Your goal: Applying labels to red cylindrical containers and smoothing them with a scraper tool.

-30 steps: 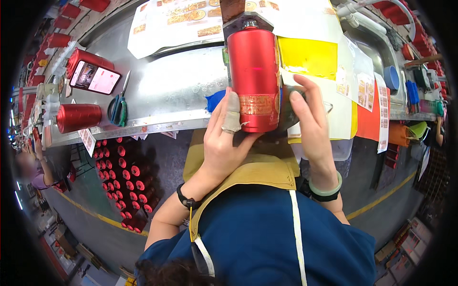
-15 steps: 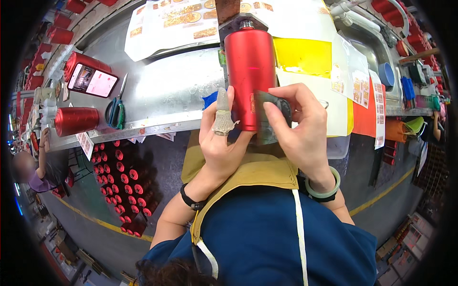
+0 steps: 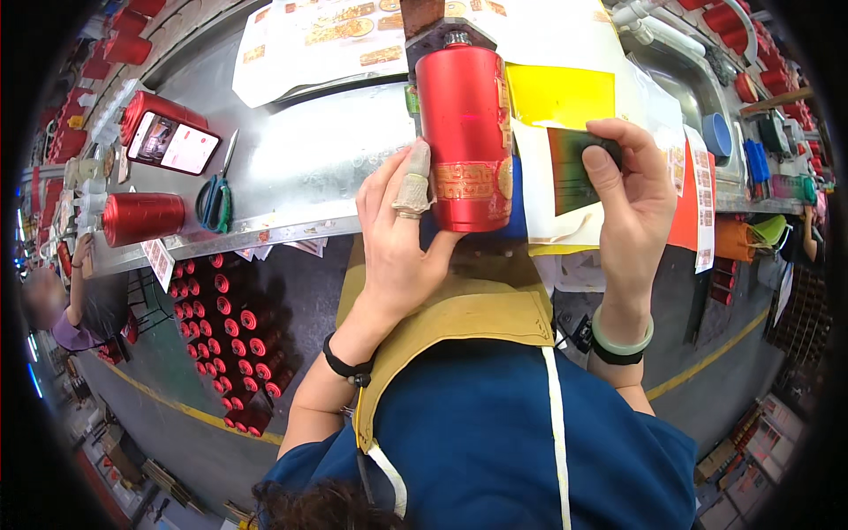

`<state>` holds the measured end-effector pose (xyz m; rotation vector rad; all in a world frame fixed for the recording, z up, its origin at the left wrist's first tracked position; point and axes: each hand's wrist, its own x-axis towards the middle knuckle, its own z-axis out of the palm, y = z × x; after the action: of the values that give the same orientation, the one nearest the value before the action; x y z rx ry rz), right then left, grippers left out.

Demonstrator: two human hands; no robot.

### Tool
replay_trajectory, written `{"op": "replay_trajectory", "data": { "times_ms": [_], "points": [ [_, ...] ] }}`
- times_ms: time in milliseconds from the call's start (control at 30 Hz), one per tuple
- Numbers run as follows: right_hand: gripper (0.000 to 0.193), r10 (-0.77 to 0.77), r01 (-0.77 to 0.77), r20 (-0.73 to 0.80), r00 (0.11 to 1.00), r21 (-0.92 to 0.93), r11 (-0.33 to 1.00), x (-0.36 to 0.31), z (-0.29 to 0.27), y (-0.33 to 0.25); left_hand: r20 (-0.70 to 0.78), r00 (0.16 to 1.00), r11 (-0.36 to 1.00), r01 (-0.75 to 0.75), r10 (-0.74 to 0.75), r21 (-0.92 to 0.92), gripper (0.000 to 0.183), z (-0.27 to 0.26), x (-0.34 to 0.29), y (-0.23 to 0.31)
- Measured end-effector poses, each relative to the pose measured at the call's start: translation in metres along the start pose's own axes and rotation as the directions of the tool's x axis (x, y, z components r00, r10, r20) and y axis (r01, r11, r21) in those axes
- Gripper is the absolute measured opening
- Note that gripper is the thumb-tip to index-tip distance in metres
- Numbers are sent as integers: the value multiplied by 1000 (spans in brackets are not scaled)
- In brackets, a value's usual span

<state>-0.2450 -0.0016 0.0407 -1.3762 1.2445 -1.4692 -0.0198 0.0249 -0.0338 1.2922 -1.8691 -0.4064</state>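
Note:
A red metallic bottle (image 3: 463,115) lies on the bench, its neck pointing away from me. Gold patterned decals (image 3: 468,181) show around its near end and along its right side. My left hand (image 3: 399,234) grips the bottle's near left end, thumb under the base; one finger wears a pale fabric finger cover (image 3: 412,192). To the right, apart from the bottle, my right hand (image 3: 634,190) pinches a dark, thin, flexible scraper (image 3: 572,172) by its thicker edge. The scraper is held above white sheets (image 3: 541,190).
Left on the metal bench (image 3: 300,146) are a lit phone (image 3: 173,143) leaning on a red bottle, scissors (image 3: 214,203) and another red bottle (image 3: 143,218). A yellow sheet (image 3: 564,95) and a metal sink (image 3: 685,71) lie right. Several red bottles (image 3: 231,331) stand below; a person (image 3: 71,305) sits far left.
The bottle has turned, bringing the gold decals into view. My right hand has moved right with the scraper, away from the bottle. My left hand stays at the bottle's near end.

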Motion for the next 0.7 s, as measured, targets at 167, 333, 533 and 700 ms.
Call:
{"op": "replay_trajectory", "data": {
  "times_ms": [167,333,533,700],
  "points": [
    [19,38,-43,48,998,100,994,-10,-4,13,195,974,988,135,-118,-76,86,-7,-8,-14],
    [18,76,-84,73,994,115,990,-14,-3,16,285,945,961,217,-163,-171,105,-18,7,-3],
    [19,108,-113,55,993,80,990,-15,-5,21,11,990,989,-144,144,15,101,-9,-3,-2],
    [20,156,-159,69,985,43,986,-18,-1,20,83,968,841,246,-236,-481,74,-7,-5,-7]
  ]
}}
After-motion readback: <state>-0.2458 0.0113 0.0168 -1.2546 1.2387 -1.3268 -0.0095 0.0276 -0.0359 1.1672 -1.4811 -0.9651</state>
